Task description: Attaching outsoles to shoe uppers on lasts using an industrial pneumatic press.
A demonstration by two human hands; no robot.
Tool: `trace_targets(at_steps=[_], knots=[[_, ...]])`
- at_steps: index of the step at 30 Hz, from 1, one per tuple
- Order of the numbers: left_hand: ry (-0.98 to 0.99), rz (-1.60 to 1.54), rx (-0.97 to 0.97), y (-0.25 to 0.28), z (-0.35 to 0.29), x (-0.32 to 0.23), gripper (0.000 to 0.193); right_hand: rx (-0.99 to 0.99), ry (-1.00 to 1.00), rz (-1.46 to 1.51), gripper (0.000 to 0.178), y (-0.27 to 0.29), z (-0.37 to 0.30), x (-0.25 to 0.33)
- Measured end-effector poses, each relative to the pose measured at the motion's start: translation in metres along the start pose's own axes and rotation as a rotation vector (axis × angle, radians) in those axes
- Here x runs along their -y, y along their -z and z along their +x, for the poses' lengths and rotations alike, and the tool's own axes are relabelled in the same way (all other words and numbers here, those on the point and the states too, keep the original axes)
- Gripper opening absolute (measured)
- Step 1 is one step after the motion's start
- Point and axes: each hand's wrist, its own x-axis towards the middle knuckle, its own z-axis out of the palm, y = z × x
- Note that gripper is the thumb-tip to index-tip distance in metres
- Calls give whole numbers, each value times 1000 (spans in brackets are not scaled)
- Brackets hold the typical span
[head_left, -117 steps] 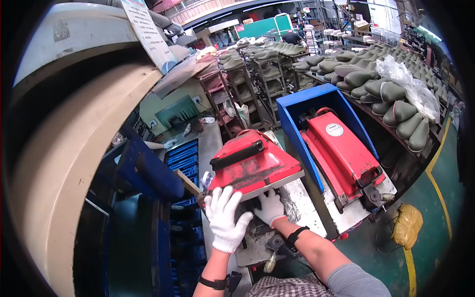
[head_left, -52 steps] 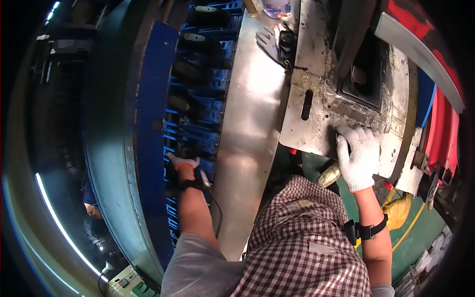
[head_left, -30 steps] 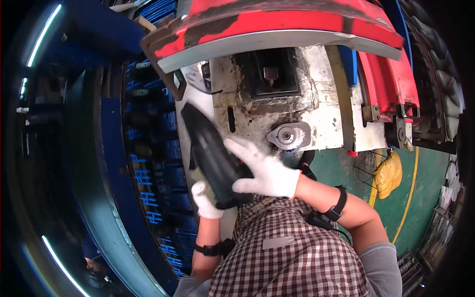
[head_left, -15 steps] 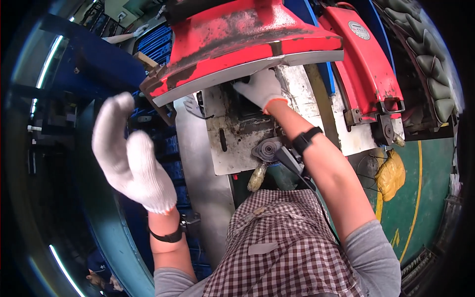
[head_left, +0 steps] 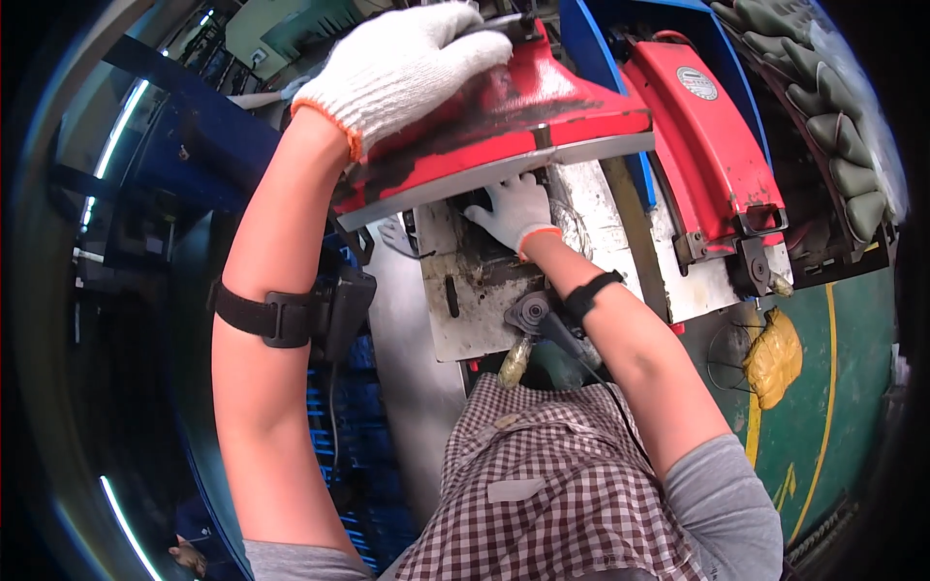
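My left hand [head_left: 397, 73], in a white knitted glove with an orange cuff, is at the top of a raised red cover [head_left: 465, 107]. Its fingers and thumb close around a dark handle [head_left: 518, 27] at the cover's upper end. Beneath the cover's grey lower edge, my right hand [head_left: 515, 208], gloved alike, reaches over a worn metal plate [head_left: 460, 320]. Its fingers are spread above a dark recess, and nothing shows in its grasp. What lies deeper under the cover is hidden. A round dark knob [head_left: 532, 311] sits at the plate's near edge.
A second red cover [head_left: 702, 145] stands lowered at the right, beside blue panels. Beyond it are stacked grey-green padded pieces [head_left: 838, 140]. A yellow bag [head_left: 773, 358] hangs over the green floor. Another person's arm [head_left: 262, 99] shows at the far left.
My left hand has risen from the left side to the top of the red cover and closed on its handle. My right hand stays under the cover, its fingers now spread.
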Motion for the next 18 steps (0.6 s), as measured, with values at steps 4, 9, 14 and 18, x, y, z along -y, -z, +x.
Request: trace_targets(at_steps=[4,9,14,18], knots=[[293,-382,501,3,15,-5,42,-149,127,389,66,17,-43,-45],[341,-483,757,-16,10,-45,40,-79,-126,614,44,14,-199,-120],[387,-522,901,-74,-39,-58,49,451,-99,1007,46,7,-281,-129],[172,-236,743,-160,-90,-63,59,925,-279,1291,53,-11,-273,-111]])
